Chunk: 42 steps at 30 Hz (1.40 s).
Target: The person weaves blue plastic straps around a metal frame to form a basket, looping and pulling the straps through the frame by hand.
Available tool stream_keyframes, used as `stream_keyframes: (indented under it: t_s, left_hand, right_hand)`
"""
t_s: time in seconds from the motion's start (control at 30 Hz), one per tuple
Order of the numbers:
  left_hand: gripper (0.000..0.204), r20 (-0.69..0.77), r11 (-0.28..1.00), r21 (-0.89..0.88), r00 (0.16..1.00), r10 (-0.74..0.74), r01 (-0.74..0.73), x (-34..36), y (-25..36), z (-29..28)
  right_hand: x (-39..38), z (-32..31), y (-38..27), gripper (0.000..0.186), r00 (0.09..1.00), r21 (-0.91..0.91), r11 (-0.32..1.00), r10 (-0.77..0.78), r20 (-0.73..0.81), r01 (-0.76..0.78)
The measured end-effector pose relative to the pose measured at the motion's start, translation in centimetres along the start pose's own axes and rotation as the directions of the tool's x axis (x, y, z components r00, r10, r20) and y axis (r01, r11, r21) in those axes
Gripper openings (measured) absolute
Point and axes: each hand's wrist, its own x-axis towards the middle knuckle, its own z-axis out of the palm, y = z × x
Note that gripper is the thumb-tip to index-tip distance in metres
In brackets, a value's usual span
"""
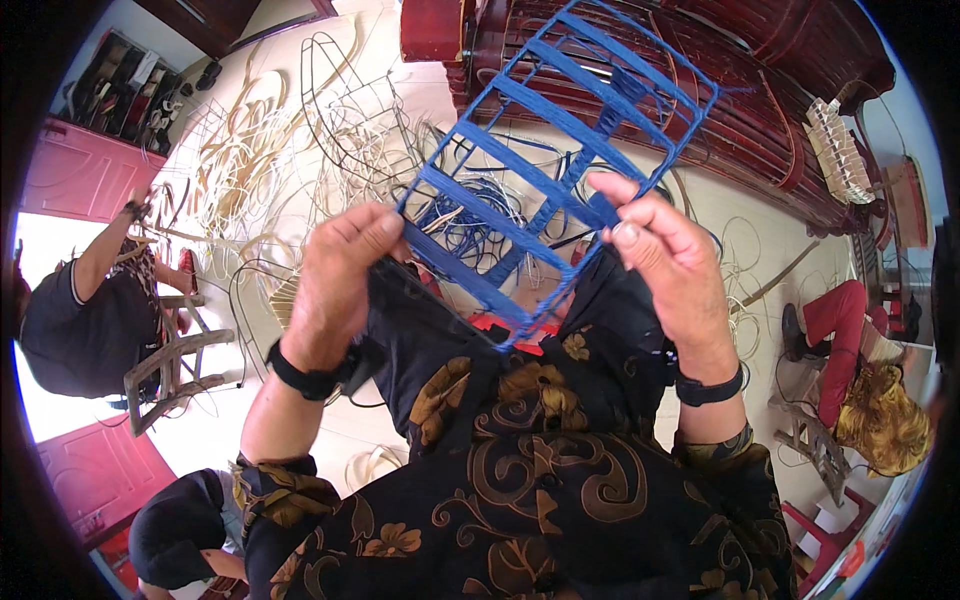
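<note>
A rectangular wire frame wrapped in blue strips [545,120] rests tilted across my lap, with several wide blue bands running across it. My left hand [345,260] is closed on its left corner, thumb and fingers pinching the edge. At the right side, my right hand [668,240] pinches a short blue strip [604,208] near the end of a crossing band. Part of that strip hides behind my fingers. Through the openings of the frame, a tangle of blue and pale strands [465,225] shows on the floor.
Loose pale strips [250,150] lie in heaps at the far left, beside a bare dark wire frame [335,85]. A dark red wooden bench [760,150] fills the far right. One person [90,320] sits at left near a wooden stool [180,365]; others sit at lower left and right.
</note>
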Motion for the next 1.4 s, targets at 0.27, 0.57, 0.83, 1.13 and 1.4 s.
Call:
stream_keyframes:
  t_s: [0.27,0.57,0.83,1.13,1.4]
  left_hand:
    - [0.015,-0.016,0.962,-0.24,0.991,-0.134,0.127,-6.1,-3.3,4.5]
    - [0.012,0.076,0.886,-0.357,0.954,-0.29,0.298,-9.6,-6.6,6.1]
    - [0.016,0.159,0.88,-0.332,0.94,-0.303,0.34,-10.4,-5.8,5.1]
    - [0.032,0.304,0.889,-0.286,0.914,-0.269,0.357,-12.1,-5.3,5.2]
    - [0.031,0.255,0.956,-0.092,0.935,-0.247,0.278,-10.3,-5.1,4.5]
  right_hand:
    - [-0.5,-1.2,1.5,0.013,0.998,0.08,0.997,0.028,-0.063,-0.023]
    - [-0.1,-1.6,5.4,0.018,0.999,-0.068,0.998,-0.012,-0.048,0.009]
    - [-0.1,-1.6,4.7,0.018,0.993,0.009,0.994,0.109,-0.035,-0.109]
    - [1.5,-0.2,5.4,0.018,0.998,-0.027,0.999,0.031,0.05,-0.029]
    - [2.2,0.3,5.0,0.015,0.992,-0.108,0.986,0.128,-0.016,-0.129]
